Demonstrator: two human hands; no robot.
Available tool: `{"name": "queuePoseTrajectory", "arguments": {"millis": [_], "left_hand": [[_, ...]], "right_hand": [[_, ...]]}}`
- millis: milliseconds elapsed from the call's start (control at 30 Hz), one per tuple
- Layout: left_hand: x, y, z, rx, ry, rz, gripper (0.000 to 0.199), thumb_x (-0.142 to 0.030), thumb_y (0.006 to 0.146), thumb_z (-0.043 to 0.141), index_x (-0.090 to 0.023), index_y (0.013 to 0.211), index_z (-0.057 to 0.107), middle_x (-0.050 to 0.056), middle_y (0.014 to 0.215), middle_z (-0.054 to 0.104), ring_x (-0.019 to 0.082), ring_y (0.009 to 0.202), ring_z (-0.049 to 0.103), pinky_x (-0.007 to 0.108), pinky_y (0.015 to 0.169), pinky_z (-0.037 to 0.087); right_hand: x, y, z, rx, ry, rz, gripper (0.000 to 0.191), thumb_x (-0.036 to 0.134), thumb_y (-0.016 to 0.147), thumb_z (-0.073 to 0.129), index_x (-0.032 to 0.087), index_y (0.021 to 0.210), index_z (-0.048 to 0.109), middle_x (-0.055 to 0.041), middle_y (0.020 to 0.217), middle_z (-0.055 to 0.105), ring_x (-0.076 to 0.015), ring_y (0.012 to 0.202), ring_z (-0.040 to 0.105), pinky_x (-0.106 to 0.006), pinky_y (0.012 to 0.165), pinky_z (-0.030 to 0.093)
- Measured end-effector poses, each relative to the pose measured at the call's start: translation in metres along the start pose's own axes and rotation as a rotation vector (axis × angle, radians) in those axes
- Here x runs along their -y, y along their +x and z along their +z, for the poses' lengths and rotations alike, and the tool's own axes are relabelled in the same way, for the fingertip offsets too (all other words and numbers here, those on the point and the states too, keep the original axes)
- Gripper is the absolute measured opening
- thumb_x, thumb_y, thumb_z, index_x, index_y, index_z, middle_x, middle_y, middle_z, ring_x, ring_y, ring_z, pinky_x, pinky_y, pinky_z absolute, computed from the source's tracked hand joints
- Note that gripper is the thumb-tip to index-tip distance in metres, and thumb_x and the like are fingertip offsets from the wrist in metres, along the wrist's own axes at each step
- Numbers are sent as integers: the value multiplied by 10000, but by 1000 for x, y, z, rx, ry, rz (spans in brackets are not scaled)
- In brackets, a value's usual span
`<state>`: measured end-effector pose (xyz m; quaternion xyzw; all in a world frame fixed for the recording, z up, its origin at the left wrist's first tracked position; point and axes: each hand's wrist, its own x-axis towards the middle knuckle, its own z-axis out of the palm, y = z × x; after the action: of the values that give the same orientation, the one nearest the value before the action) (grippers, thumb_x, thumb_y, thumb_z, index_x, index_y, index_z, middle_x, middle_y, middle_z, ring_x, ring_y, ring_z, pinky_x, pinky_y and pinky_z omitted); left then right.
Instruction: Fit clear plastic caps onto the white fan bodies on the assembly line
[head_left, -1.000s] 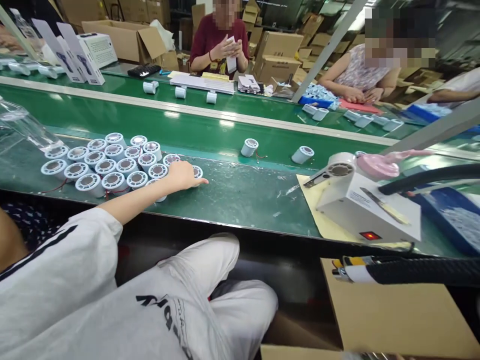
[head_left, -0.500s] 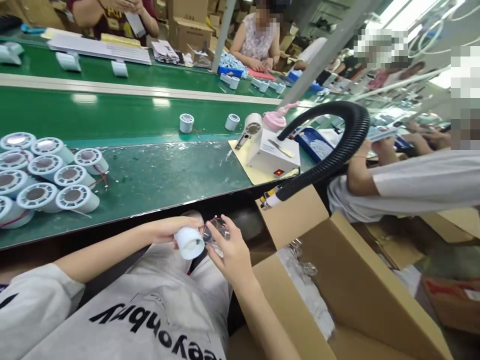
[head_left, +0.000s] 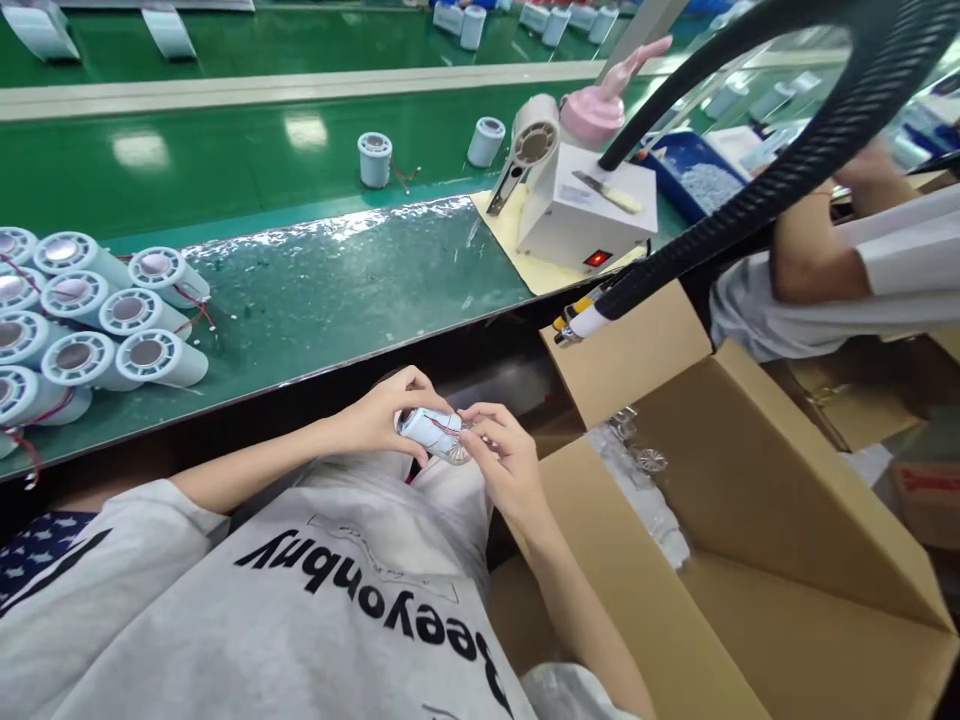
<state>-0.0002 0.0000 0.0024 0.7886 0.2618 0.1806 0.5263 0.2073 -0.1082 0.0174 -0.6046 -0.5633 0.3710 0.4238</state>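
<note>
My left hand (head_left: 386, 412) is closed around a light-blue cylindrical housing (head_left: 430, 428), which lies on its side above my lap. A thin dark red wire runs along the housing's surface. At the right end of the housing, the fingers of my right hand (head_left: 504, 450) pinch a clear plastic cover (head_left: 456, 453) with thin spokes. The cover touches that end or overlaps it; the fingers partly hide the join, so I cannot tell how far it is on.
Several similar housings (head_left: 150, 355) lie at the left of the green bench (head_left: 322, 310). A white box (head_left: 570, 215) with a red switch and a black corrugated hose (head_left: 712, 220) stands to the right. Below it, an open carton (head_left: 795, 480) holds clear parts (head_left: 645, 500). A co-worker's arm (head_left: 817, 250) is at right.
The housing has turned from its open end facing me to lying sideways. My right hand has brought the clear cover against its end. The view has tilted down.
</note>
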Motion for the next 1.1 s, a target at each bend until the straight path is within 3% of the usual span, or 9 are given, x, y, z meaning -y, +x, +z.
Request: {"name": "queuePoseTrajectory", "arguments": {"millis": [100,167,300,400,500,733,833,933,1100], "left_hand": [[3,-3,0,63,-50,23,636,-550,717,897,-280,1276,754,142,1465,575,338,1307,568,489,1117,471],[1,-4,1,117,-148,6,654,-470,753,886,-285,1354,704,133,1470,611,333,1331,586,459,1088,506],[-8,-7,2,81,-386,-123,727,-382,726,898,-222,1393,658,137,1371,680,286,1181,683,385,960,582],[-14,-10,3,49,-490,-204,770,-390,700,906,-188,1396,645,148,1349,679,213,962,713,322,816,589],[-17,-13,2,59,-487,-240,793,-409,688,912,-181,1400,645,142,1311,689,179,877,692,289,744,564],[-15,-17,-2,100,-411,-185,816,-411,688,925,-199,1423,641,136,1308,702,226,982,708,307,795,584],[-15,-17,-4,109,-387,-80,763,-352,707,925,-236,1414,661,133,1389,684,272,1163,691,345,913,596],[-15,-17,-5,126,-393,8,726,-302,737,911,-282,1419,663,124,1483,640,297,1322,632,383,1018,577],[-14,-19,-5,142,-367,40,763,-286,747,910,-310,1456,631,114,1503,630,305,1392,589,407,1075,552]], "right_hand": [[1,1,-2,-46,122,58,310,408,913,725,233,658,710,-76,1015,747,-244,922,724,-346,729,587],[0,2,-4,-63,217,73,346,437,906,743,236,627,709,-71,1004,775,-260,946,747,-389,812,616],[0,0,-9,39,194,-25,174,450,848,835,277,851,815,-69,1234,775,-322,1162,736,-487,1005,608],[0,-7,-10,92,21,-191,326,353,820,882,318,1133,797,-63,1395,710,-328,1283,684,-504,1092,577],[-4,-14,-9,77,-12,-257,323,322,875,841,309,1185,752,-73,1392,712,-318,1279,692,-500,1069,603],[-10,-22,-9,122,49,-215,353,322,881,847,286,1199,698,-91,1422,692,-308,1333,658,-498,1058,626],[-8,-22,-9,140,134,-155,383,331,870,859,279,1205,680,-94,1420,691,-303,1357,640,-466,1011,656],[-7,-23,-10,152,177,-102,422,367,849,877,271,1204,669,-103,1388,705,-306,1331,657,-467,993,662],[-4,-23,-12,187,240,-1,460,427,841,878,282,1215,653,-100,1340,718,-289,1245,700,-428,927,684]]}}
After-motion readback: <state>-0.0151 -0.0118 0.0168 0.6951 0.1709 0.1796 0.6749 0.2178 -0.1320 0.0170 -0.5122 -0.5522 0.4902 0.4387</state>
